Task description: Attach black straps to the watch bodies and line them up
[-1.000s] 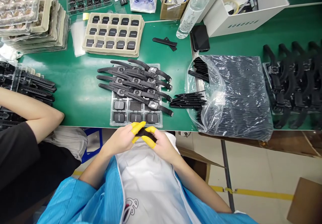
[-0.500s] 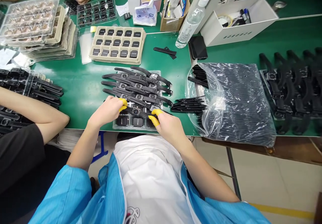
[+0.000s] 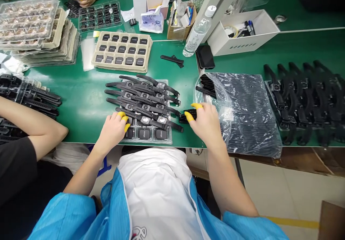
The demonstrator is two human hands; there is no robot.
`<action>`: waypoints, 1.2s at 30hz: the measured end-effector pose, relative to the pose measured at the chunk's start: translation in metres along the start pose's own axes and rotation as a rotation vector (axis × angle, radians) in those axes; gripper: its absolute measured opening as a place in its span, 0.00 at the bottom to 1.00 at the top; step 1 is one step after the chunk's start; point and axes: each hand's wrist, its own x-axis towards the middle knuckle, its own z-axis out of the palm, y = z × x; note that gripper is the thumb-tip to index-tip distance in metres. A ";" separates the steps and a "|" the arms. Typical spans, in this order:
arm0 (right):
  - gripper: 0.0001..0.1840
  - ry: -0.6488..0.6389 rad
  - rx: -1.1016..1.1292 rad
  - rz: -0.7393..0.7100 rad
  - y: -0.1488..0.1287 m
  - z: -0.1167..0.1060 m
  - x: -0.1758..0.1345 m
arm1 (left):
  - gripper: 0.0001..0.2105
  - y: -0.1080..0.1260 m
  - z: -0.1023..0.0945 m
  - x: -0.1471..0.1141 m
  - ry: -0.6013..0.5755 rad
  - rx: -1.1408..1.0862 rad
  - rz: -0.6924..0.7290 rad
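Note:
A clear plastic tray [image 3: 169, 139] holds several smartwatches with black straps [image 3: 145, 119] lying slantwise, faces down. Along its near row sit strapless black watch cases [image 3: 145, 134]. At the tray's left edge my left hand [image 3: 111, 132], with yellow finger cots, has its fingers curled in beside the near-left case; what they hold, if anything, is hidden. My right hand [image 3: 206, 123], also in yellow cots, is at a pile of loose black watch straps [image 3: 185, 117] right of the tray. Its thumb and forefinger are apart over the pile's end.
On the right lie a plastic bag of straps [image 3: 248, 114] and another tray of watches [image 3: 296, 103]. Behind are a beige case tray [image 3: 121, 67], a water bottle [image 3: 198, 31], a phone [image 3: 205, 57] and a white box [image 3: 242, 40]. A co-worker's arm [image 3: 32, 125] rests at left.
My right hand has left the watch in the tray and moved right to the strap pile. My left hand has shifted slightly down and left. The strapped watch between them now lies in the tray.

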 end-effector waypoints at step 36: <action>0.20 -0.743 1.894 0.522 -0.128 0.009 -0.113 | 0.22 0.085 0.024 -0.042 0.200 -0.988 0.244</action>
